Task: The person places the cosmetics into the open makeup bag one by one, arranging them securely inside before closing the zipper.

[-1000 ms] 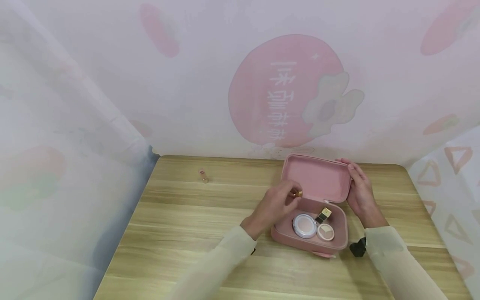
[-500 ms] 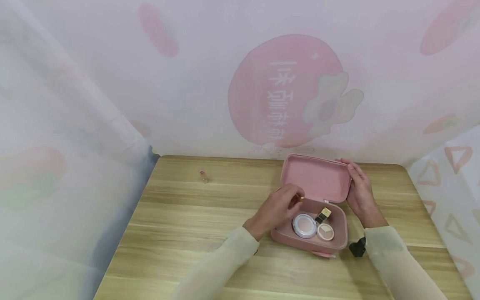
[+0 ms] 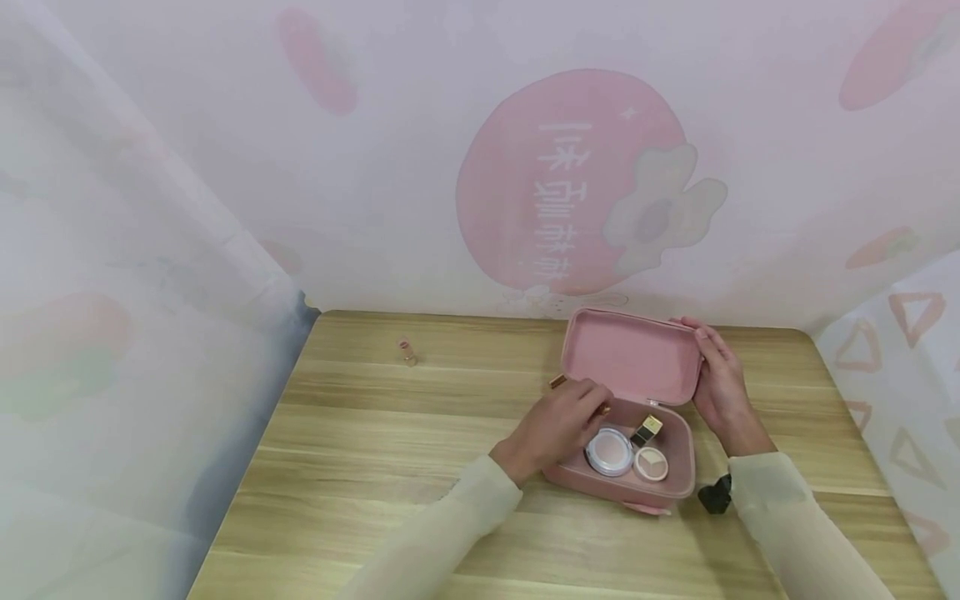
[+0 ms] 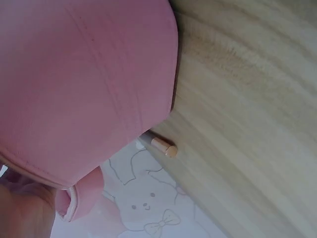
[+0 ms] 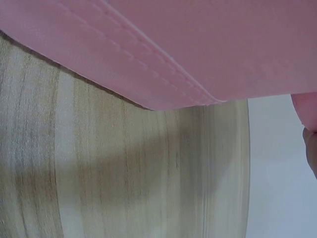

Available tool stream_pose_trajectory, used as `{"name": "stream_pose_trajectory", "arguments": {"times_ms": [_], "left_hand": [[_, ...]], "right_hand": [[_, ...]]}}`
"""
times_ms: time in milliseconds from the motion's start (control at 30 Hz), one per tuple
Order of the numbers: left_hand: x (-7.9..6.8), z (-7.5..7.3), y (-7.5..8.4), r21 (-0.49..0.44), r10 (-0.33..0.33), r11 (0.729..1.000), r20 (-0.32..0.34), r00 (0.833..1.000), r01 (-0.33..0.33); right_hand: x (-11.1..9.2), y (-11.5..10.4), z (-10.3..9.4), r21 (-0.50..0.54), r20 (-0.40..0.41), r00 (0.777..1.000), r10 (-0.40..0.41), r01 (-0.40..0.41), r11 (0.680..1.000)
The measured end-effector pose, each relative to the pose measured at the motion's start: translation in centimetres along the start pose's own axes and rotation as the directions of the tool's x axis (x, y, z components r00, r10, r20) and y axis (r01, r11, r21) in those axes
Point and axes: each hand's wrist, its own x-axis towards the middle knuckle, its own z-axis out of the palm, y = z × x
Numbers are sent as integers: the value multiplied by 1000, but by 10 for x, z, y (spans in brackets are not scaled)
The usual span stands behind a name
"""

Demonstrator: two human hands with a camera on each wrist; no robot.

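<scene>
A pink cosmetic case (image 3: 630, 495) stands with its lid (image 3: 633, 354) raised. My right hand (image 3: 720, 379) grips the lid's right edge, thumb on the front side. Over the left part of the case, my left hand (image 3: 558, 421) pinches a small gold-coloured piece (image 3: 604, 410), mostly covered by the fingers. Inside lie a round compact (image 3: 609, 451), a three-part powder pan (image 3: 651, 464) and a black-and-gold lipstick (image 3: 647, 430). In the left wrist view, the hand (image 4: 25, 213) reaches over the case's rim. The right wrist view shows a finger (image 5: 311, 151) at the lid.
A small pink lipstick (image 3: 407, 352) stands at the table's back left. Behind the left hand, a gold-ended tube (image 3: 557, 381) lies beside the case; the left wrist view shows this tube (image 4: 162, 146) too. A printed curtain (image 3: 420, 208) borders the wooden table (image 3: 360, 467).
My left hand has moved slightly right and down into the case with the gold-coloured piece, uncovering the tube behind it. The right hand and lid have stayed put.
</scene>
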Motion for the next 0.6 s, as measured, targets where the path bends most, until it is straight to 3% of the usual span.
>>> {"name": "stream_pose_trajectory", "arguments": {"times_ms": [167, 400, 600], "left_hand": [[1, 1, 0, 101, 34, 994, 52, 998, -39], [2, 1, 2, 159, 13, 987, 120, 993, -32], [5, 2, 4, 267, 21, 961, 176, 984, -68]], "right_hand": [[0, 0, 0, -3, -10, 1000, 5, -5, 1000], [1, 1, 1, -3, -15, 1000, -4, 4, 1000], [1, 1, 1, -7, -9, 1000, -8, 8, 1000]]}}
